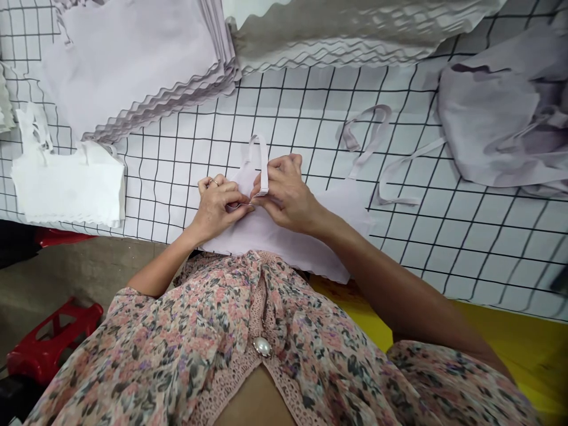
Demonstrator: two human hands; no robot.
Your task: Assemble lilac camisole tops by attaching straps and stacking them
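Note:
A pale lilac garment lies at the table's near edge, against my body. My left hand pinches its upper edge, with a ring on one finger. Right beside it, my right hand pinches the same edge, and the fingertips of both hands nearly meet. A thin strap loops up between the hands and comes down over my right fingers, with a small slider at its lower end. Another lilac strap runs from the garment's right part and curls on the table. The exact spot under my fingertips is partly hidden.
Stacked lilac pieces lie at the back left, with grey-white wavy-edged pieces beside them. White garments sit on the left of the checked tablecloth. A lilac heap is at the right. A red stool stands lower left.

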